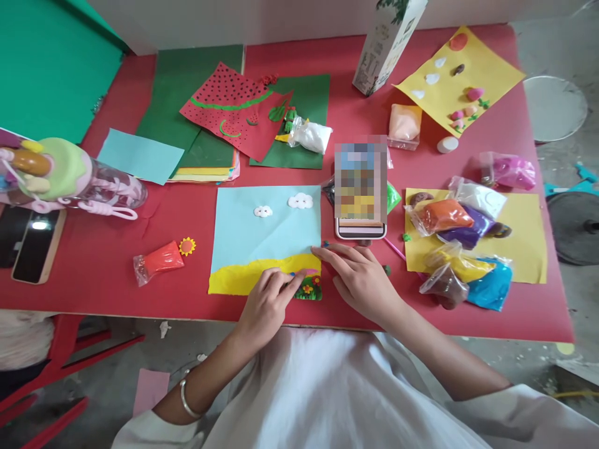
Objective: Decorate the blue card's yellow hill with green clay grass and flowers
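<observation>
Both hands, the left hand (266, 302) and right hand (358, 274), lie open-fingered on the light blue paper (266, 231), hiding its lower corner near the counter (93, 274) edge.

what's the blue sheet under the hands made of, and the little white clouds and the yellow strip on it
The light blue sheet looks like matte craft paper: thin, flat, with faint creases. The white clouds seem to be soft modelling clay, puffy and raised. The yellow strip looks like clay spread thin, its top edge uneven, though it could be torn paper. The left hand and right hand press near it.
</observation>
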Action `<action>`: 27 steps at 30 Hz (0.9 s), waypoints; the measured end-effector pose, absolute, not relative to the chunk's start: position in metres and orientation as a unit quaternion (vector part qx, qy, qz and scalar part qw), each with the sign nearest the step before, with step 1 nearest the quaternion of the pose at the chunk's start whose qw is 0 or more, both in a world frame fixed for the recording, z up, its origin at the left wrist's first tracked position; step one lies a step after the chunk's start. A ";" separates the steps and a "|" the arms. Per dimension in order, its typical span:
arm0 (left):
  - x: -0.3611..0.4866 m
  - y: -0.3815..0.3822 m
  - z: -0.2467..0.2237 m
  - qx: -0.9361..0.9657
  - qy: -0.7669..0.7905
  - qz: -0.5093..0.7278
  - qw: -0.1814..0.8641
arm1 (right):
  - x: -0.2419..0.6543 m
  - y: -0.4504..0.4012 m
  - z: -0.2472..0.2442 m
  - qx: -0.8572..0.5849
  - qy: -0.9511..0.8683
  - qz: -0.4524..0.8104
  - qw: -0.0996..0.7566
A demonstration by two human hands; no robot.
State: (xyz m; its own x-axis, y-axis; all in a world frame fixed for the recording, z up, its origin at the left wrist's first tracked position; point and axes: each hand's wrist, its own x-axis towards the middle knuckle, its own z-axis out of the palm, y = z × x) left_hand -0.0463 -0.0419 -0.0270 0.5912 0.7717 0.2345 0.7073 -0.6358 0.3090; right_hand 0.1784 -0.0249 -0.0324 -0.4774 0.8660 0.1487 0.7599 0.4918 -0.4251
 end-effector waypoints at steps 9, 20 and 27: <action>-0.066 -0.047 -0.030 0.894 0.397 0.198 0.064 | 0.179 -0.024 -0.032 -0.477 -0.849 0.145 0.176; -0.067 -0.037 -0.037 0.913 0.362 0.178 0.057 | 0.180 -0.025 -0.035 -0.482 -0.843 0.163 0.176; -0.065 -0.035 -0.025 0.928 0.351 0.125 0.023 | 0.180 -0.025 -0.033 -0.484 -0.844 0.168 0.159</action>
